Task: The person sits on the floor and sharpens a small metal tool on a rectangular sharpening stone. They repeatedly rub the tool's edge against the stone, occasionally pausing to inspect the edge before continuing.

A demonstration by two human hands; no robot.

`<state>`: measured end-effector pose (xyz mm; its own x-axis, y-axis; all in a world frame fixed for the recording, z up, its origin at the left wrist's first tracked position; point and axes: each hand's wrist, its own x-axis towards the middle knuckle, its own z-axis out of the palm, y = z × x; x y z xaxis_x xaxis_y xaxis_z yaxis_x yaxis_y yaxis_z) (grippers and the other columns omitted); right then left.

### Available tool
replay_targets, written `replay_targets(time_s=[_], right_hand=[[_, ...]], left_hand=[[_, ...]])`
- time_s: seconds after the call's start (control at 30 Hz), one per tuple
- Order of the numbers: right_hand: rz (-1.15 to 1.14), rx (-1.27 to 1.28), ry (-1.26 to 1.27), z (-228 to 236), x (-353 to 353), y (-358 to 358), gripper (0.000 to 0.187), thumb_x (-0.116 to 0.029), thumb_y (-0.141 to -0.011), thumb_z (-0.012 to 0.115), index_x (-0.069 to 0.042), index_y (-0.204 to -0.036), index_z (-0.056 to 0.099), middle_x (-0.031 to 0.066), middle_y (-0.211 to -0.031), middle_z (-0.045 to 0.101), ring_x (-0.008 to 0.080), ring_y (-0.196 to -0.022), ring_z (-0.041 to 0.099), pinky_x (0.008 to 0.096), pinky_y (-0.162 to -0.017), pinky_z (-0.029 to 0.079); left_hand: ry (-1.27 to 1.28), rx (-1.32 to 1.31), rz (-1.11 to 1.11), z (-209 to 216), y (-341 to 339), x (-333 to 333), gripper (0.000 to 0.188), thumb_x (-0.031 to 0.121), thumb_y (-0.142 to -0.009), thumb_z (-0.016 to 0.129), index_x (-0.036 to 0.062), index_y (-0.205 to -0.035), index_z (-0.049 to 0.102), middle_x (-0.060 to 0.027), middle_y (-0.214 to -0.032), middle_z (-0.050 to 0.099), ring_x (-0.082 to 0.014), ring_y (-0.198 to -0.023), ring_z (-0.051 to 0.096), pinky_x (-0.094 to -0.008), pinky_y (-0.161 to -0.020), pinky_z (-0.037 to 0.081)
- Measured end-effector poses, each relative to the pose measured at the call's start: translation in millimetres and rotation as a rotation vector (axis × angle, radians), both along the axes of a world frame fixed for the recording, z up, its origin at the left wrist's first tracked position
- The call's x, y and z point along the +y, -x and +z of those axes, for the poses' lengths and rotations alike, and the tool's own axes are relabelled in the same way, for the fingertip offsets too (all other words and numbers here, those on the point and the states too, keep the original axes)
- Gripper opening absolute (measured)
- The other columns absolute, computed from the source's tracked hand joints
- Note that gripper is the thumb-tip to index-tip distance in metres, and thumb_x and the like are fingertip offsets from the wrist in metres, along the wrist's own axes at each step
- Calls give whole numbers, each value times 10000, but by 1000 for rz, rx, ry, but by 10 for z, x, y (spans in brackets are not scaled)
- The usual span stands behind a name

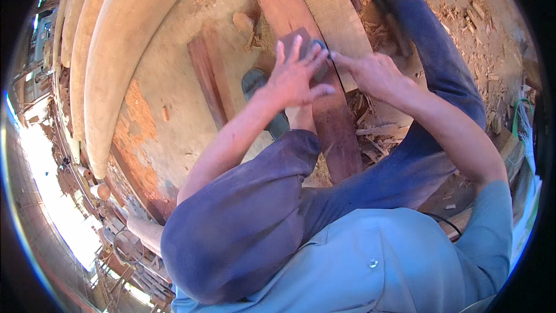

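Note:
My left hand (294, 79) hovers over a long reddish plank (339, 133), its fingers spread and thumb out. Under its fingertips is a dark flat block (296, 39) lying on the plank. My right hand (379, 75) comes in from the right with its index finger stretched to a small dark-blue thing (317, 43) beside the left fingers; the other fingers are curled. Whether the right fingers grip that small thing is hard to see, and its kind is unclear. A pale, wide board (336, 11) lies along the plank's right side, close to the right fingertips.
Large curved pale timbers (119, 40) stand at the left. A reddish wood piece (204, 78) lies on the floor left of my sandalled foot (253, 82). Wood chips (382, 133) and sawdust litter the right side. My bent legs (243, 214) frame the plank.

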<state>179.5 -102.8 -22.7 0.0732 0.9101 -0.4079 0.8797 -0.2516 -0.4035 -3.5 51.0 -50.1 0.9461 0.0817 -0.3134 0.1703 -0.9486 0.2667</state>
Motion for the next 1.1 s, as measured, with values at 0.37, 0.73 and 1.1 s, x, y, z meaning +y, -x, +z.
replay_targets(time_s=[0.37,0.73,1.1], right_hand=[[42,-1,34,63,-351,126,633,-104,-892,543,-240,-1497,418,205,-750,677,377,-708,696,517,-607,541],[135,-26,125,178,-565,157,643,-113,-877,567,-251,-1490,430,204,-789,686,366,-726,702,490,-644,564],[124,-30,40,169,-211,56,632,-95,-868,553,-263,-1468,445,197,-857,705,370,-799,712,479,-684,577]], left_hand=[[96,48,-23,152,155,-385,1031,786,-836,486,46,-1537,325,-150,-1599,313,-458,-1503,117,-702,-1161,61],[238,60,-45,159,284,-506,1010,772,-858,467,65,-1555,286,-160,-1591,327,-485,-1492,123,-723,-1147,28],[96,81,3,228,178,-298,994,762,-863,467,58,-1546,310,-147,-1610,292,-455,-1509,81,-704,-1159,35]])
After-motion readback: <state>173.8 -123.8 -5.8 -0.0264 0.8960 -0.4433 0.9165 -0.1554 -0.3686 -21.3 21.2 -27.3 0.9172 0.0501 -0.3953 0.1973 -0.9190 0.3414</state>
